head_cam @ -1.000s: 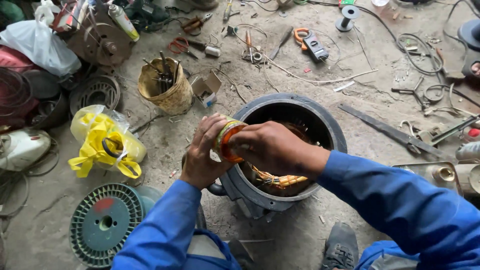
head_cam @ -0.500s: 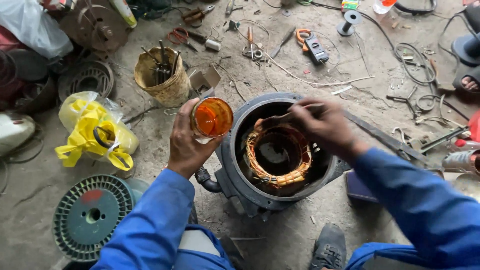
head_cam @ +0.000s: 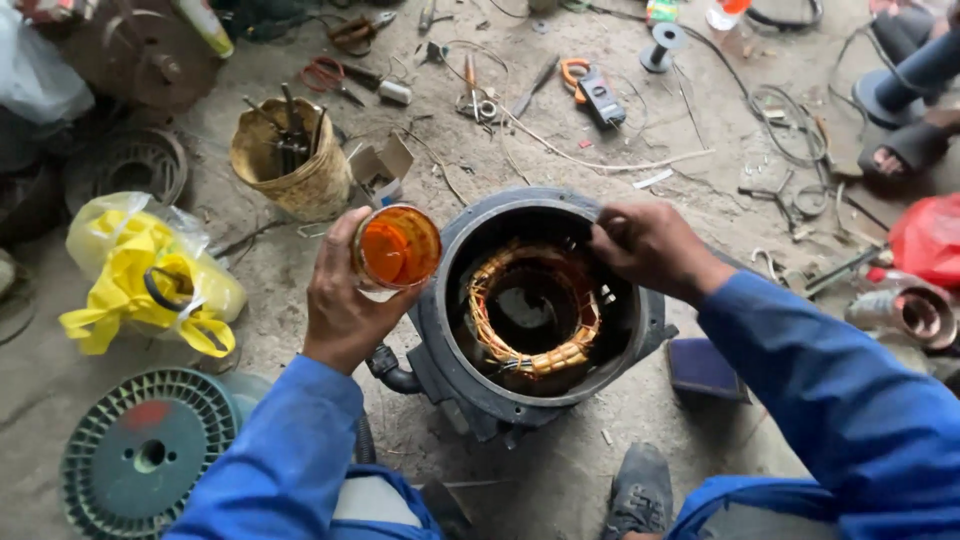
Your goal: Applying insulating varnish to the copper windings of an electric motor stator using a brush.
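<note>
**Head view: jar in one hand, the other at the motor rim**

Head camera looks down on a person in blue sleeves crouched over an open motor housing (head_cam: 545,300) that stands on the dusty floor (head_cam: 300,300). The left hand (head_cam: 345,300) is wrapped around a small glass jar (head_cam: 397,248) of orange liquid, fingers curled shut about its side, the jar tilted so its open mouth faces up toward the camera. It is held just beside the housing's left rim, above the floor. The right hand (head_cam: 650,245) rests at the upper right rim of the housing, its fingers bunched together and bent inward; whether they pinch anything cannot be told. Inside the round dark casing sits a ring of copper windings (head_cam: 530,310) bound with pale ties, with a dark hollow at the centre.

Near the left hand stand a woven basket (head_cam: 290,165) holding tools and a small open cardboard box (head_cam: 382,170) just beside it. Farther left lies a yellow plastic bag (head_cam: 150,270), and below it a green ribbed fan cover (head_cam: 145,455) flat on the floor. Beyond the housing, orange-handled pliers (head_cam: 590,85), scissors (head_cam: 325,75), a wire spool (head_cam: 662,42) and loose wire lie scattered. At the far right are a red bag (head_cam: 930,235) and another person's sandalled foot (head_cam: 905,150).
</note>
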